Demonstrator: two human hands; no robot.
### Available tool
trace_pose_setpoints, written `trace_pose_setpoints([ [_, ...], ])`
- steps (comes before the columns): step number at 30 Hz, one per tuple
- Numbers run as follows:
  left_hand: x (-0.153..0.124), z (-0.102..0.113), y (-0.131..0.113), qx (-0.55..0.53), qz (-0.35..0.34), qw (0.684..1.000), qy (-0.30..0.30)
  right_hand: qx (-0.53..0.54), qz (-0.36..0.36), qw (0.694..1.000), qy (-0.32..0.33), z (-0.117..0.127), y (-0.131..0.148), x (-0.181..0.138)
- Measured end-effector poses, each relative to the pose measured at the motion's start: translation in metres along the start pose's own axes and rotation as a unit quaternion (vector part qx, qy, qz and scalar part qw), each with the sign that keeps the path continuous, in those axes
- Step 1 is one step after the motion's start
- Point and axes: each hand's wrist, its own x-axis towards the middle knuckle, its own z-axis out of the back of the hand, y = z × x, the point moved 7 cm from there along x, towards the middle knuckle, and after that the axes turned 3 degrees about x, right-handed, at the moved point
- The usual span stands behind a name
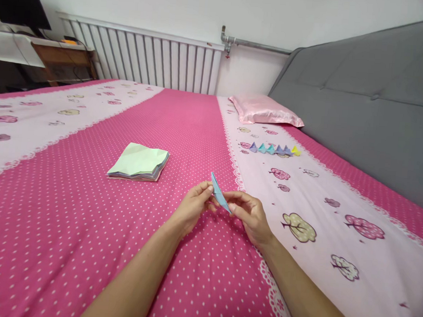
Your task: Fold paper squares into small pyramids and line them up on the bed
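Note:
Both my hands pinch a folded piece of light blue paper (218, 192) just above the pink dotted bedsheet (83, 227). My left hand (192, 206) grips its left side with thumb and fingers closed. From the right, my right hand (251, 216) holds its lower end with fingers curled. The paper is a narrow pointed shape, tip pointing up and away. A stack of square coloured paper sheets (139, 162), pale green on top, lies on the sheet to the left, beyond my left hand.
A row of several small folded paper pieces (274, 149), purple, teal and yellow, sits on the pale patterned strip farther right. A pink pillow (264, 110) lies near the grey padded headboard (367, 102). A white radiator (146, 60) lines the far wall.

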Motion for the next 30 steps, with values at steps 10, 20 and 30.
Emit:
trace_pose_setpoints([
  [10,0.002,0.0,0.001,0.02,-0.015,1.0,0.004,-0.043,0.018,0.999,-0.013,0.001,0.002,0.0],
  [20,0.003,0.004,0.002,0.1,-0.021,0.994,-0.03,-0.198,0.084,0.973,-0.079,0.004,0.012,-0.004],
  [30,0.002,-0.009,0.01,0.157,-0.002,0.986,0.054,-0.222,0.064,0.968,-0.093,0.006,0.008,-0.003],
])
